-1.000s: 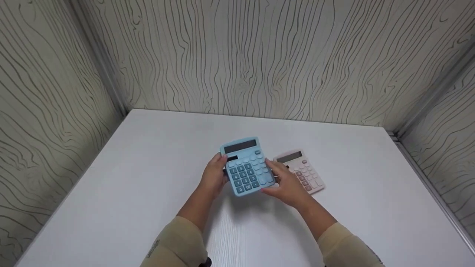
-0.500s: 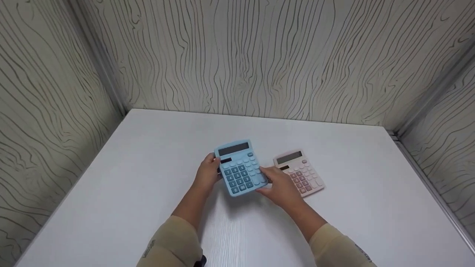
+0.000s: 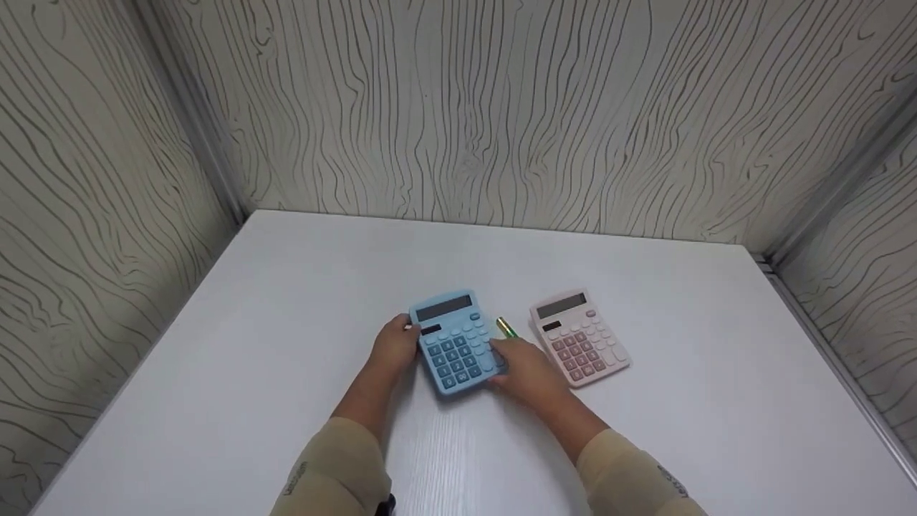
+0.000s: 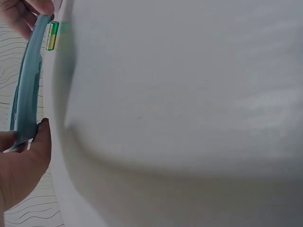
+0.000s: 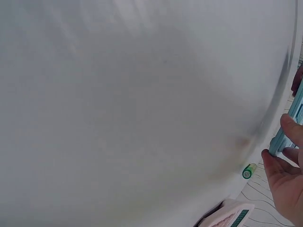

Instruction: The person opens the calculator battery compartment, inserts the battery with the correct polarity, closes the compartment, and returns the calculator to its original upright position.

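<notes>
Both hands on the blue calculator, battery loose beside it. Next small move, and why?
Probably free the right hand and reach for the small green-and-gold battery. The light blue plastic calculator is gripped at both side edges, the left hand can hold it alone, and the battery lies on the white table just beyond the right hand, before the pink calculator.

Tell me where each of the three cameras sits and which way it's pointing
Head: looks down at the white table; both hands hold the blue calculator, forearms show.
Left wrist: sits low by the left hand, seeing the calculator edge-on.
Right wrist: low by the right hand, facing the tabletop and the pink calculator.
All three views show the green battery.
</notes>
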`<state>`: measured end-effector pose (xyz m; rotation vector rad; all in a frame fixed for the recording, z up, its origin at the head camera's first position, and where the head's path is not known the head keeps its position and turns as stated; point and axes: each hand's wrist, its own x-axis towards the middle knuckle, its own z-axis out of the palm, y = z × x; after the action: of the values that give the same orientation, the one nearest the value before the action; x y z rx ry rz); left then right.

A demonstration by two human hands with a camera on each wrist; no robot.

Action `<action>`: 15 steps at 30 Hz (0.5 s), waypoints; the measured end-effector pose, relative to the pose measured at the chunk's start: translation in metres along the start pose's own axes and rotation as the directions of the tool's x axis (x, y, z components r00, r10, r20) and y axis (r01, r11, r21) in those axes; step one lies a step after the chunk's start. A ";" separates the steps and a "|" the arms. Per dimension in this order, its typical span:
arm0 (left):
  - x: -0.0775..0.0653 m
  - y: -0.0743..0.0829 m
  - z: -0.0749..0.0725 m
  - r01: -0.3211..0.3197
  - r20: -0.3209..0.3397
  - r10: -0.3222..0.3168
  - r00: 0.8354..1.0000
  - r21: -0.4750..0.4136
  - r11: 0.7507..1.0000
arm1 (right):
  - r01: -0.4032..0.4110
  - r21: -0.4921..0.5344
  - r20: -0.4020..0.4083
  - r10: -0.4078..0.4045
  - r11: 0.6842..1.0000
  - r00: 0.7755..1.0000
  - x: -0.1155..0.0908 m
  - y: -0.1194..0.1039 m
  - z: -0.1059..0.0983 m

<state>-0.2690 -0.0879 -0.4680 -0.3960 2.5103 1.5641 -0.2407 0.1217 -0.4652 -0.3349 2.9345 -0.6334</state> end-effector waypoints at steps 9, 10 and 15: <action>0.008 -0.009 0.002 0.047 -0.013 -0.046 0.999 0.056 0.997 | -0.011 -0.036 0.040 0.012 0.999 0.999 0.010 -0.003 0.010; 0.009 -0.009 0.002 0.048 -0.014 -0.048 0.999 0.060 0.997 | -0.010 -0.041 0.044 0.011 0.999 0.999 0.010 -0.004 0.011; 0.011 -0.010 0.001 0.059 -0.037 -0.056 0.998 0.063 0.996 | 0.001 -0.066 0.049 0.002 0.998 0.999 0.013 -0.007 0.013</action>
<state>-0.2763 -0.0929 -0.4803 -0.4867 2.5440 1.4644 -0.2504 0.1076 -0.4750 -0.3509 2.9133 -0.5206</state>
